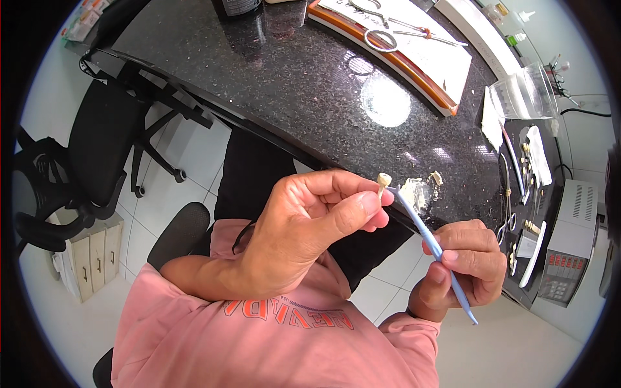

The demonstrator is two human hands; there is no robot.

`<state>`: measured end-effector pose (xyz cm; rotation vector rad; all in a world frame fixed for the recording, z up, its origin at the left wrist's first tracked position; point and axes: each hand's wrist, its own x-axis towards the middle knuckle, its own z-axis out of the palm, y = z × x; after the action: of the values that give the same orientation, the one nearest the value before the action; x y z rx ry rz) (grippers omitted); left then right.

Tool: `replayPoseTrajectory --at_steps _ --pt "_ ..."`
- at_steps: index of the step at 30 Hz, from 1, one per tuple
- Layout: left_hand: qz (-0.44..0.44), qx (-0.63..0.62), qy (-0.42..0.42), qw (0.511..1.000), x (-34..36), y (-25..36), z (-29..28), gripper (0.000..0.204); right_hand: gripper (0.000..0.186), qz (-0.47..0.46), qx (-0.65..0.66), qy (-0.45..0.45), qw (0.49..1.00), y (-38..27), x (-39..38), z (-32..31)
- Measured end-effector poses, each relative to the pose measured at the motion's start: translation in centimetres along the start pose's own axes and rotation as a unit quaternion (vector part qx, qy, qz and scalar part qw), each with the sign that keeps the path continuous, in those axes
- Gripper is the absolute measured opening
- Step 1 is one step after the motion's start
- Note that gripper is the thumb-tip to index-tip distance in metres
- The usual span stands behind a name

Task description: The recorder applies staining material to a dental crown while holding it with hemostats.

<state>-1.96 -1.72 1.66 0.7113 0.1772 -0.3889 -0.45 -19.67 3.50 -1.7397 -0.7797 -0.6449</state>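
Observation:
My left hand [301,226] pinches a small cream tooth-shaped piece [384,180] between thumb and forefinger, its rounded top standing above the fingertips. In my right hand [471,264] is a slim hand tool with a light blue handle [417,222], held slantwise like a pen. Its thin dark tip reaches the piece near my left thumb; whether it touches cannot be made out. Beneath, on the dark speckled worktop [291,97], lie a clear crumpled bit of plastic [416,193] and pale crumbs [436,178].
Long metal scissor-handled forceps [381,40] rest on a white pad with a wooden edge [388,58]. To the right are a clear plastic tub [525,94], several small tooth-like pieces, another pair of forceps [506,207] and a grey box-shaped device [570,242]. Black office chairs [103,136] stand at left.

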Motion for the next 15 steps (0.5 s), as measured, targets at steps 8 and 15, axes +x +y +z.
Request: replayPoseTrajectory --at_steps 8,15 --pt "-0.008 -0.001 0.005 1.000 -0.03 0.06 0.09 0.023 0.018 0.004 -0.008 -0.002 1.000 -0.01 0.01 -0.17" --pt "-0.004 -0.002 0.001 1.000 -0.02 0.01 -0.06 0.022 0.018 0.011 -0.013 0.002 1.000 -0.12 0.09 -0.29"
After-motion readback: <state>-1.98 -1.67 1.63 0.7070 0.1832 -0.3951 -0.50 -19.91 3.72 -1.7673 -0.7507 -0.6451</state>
